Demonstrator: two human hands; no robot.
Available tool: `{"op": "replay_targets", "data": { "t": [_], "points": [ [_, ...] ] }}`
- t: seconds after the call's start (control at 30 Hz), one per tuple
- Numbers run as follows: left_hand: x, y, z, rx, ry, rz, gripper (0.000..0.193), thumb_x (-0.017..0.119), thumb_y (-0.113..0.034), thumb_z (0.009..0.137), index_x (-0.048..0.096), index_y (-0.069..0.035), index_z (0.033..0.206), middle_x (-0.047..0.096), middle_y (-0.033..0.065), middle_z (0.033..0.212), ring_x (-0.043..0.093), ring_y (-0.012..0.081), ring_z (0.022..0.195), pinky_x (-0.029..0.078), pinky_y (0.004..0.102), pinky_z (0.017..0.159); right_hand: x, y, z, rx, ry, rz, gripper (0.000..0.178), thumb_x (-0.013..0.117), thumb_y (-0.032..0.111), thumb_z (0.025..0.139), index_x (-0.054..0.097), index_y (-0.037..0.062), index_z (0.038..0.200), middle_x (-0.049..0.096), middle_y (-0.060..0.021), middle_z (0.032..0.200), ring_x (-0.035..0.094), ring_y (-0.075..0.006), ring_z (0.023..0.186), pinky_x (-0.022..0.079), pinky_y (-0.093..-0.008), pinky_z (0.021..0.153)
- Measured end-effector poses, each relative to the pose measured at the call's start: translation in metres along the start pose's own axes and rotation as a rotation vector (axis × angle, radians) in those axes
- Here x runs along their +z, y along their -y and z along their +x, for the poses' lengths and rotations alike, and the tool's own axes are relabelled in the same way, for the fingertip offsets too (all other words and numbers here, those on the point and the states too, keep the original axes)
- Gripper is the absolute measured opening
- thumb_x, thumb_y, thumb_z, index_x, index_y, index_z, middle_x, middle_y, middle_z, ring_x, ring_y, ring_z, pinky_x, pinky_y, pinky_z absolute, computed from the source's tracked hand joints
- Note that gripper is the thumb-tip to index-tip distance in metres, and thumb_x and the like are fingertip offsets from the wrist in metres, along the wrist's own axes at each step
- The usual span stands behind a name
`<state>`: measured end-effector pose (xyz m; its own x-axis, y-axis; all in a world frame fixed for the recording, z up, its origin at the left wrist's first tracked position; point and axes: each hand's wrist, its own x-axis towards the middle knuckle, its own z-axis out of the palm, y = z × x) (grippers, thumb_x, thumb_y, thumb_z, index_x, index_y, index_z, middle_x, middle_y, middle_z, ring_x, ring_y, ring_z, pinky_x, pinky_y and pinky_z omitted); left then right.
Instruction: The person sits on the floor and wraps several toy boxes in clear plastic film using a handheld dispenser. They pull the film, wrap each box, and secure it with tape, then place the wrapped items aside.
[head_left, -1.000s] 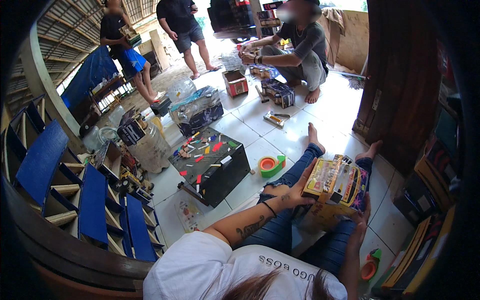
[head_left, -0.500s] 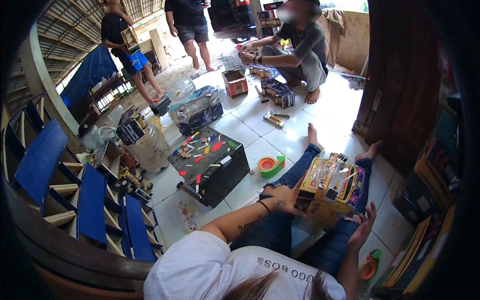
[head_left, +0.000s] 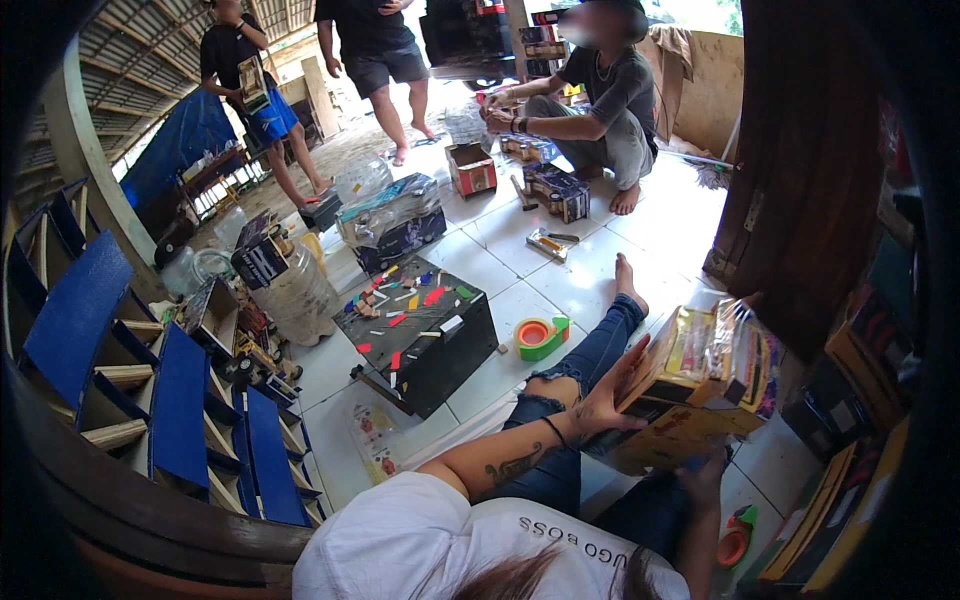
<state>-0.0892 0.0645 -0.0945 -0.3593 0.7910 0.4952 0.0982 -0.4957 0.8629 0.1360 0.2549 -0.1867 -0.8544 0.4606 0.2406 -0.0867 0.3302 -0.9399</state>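
Note:
Over my legs, a yellow box-shaped toy truck body (head_left: 700, 365) with colourful printed panels is tilted up. My left hand (head_left: 612, 395) grips its left side, with the thumb low on the front and the fingers along the edge. Below the box's lower right corner is my right hand (head_left: 705, 482), smeared by motion. Whether its fingers touch the underside cannot be made out. Left of my leg stands a black box (head_left: 430, 345) with scraps of coloured sticker scattered on top. An orange and green tape dispenser (head_left: 540, 336) lies on the tiles beside that box.
Blue-painted wooden pieces (head_left: 180, 400) line the left. A second tape dispenser (head_left: 736, 537) sits by my right leg, near stacked panels (head_left: 820, 510). Ahead are a hammer (head_left: 523, 193), a dark printed box (head_left: 557, 190) and a squatting person (head_left: 610, 110). Two people stand farther back.
The yellow box has risen, moved right and tilted, with my left hand still on it. My right hand has gone from open beside the box to below its lower corner.

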Motion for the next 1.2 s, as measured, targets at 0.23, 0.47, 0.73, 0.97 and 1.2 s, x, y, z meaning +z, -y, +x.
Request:
{"op": "replay_targets", "data": {
  "t": [0.23,0.47,0.73,0.97,1.2],
  "points": [
    [-0.008,-0.049,-0.002,0.0,-0.168,-0.245,0.089,0.074,-0.033,0.074,0.025,-0.01,0.145,0.04,0.0121,0.138,0.04,0.0243,0.127,0.032,0.0384,0.106,-0.011,0.057,-0.004,-0.127,0.156,0.46,0.114,0.074,0.063,0.067,0.016,0.0068,0.148,0.019,-0.0147,0.151,0.02,-0.0304,0.14,0.017,-0.0461,0.114],
    [-0.021,-0.116,0.003,-0.011,-0.517,-0.642,0.064,0.046,-0.051,0.093,0.035,-0.012,0.144,0.039,0.0104,0.145,0.04,0.0338,0.13,0.032,0.0525,0.108,0.022,0.113,-0.028,-0.375,0.084,0.352,0.127,0.07,0.072,0.065,-0.007,0.0199,0.152,-0.001,-0.0133,0.158,0.006,-0.0293,0.145,0.012,-0.0467,0.114],
    [0.061,-0.131,0.027,-0.254,-0.551,-0.749,0.064,0.05,-0.049,0.092,0.035,-0.011,0.142,0.04,0.0097,0.144,0.041,0.0297,0.13,0.036,0.0476,0.107,0.02,0.189,-0.101,-0.401,-0.312,-0.207,0.14,0.073,0.075,0.056,-0.007,0.0093,0.151,0.002,-0.0176,0.156,0.004,-0.0301,0.145,0.007,-0.0457,0.114],
    [0.166,-0.13,0.116,-0.417,0.254,-0.869,0.048,0.052,-0.035,0.093,0.049,-0.005,0.13,0.058,0.0111,0.127,0.058,0.0253,0.113,0.047,0.0408,0.097,0.003,0.262,-0.162,-0.18,-0.965,0.237,0.119,0.078,0.058,0.066,0.007,0.0085,0.148,0.035,-0.0124,0.142,0.039,-0.0253,0.129,0.034,-0.0405,0.106],
    [0.359,-0.143,0.225,-0.659,0.541,-0.581,0.052,0.059,-0.056,0.083,0.059,-0.015,0.115,0.06,0.0077,0.102,0.056,0.0238,0.103,0.041,0.047,0.089,-0.12,0.337,-0.169,-0.464,-1.448,0.149,0.07,0.06,0.048,0.09,0.034,0.0082,0.142,0.044,-0.0072,0.138,0.046,-0.0188,0.123,0.034,-0.0362,0.105]
  ]
}}
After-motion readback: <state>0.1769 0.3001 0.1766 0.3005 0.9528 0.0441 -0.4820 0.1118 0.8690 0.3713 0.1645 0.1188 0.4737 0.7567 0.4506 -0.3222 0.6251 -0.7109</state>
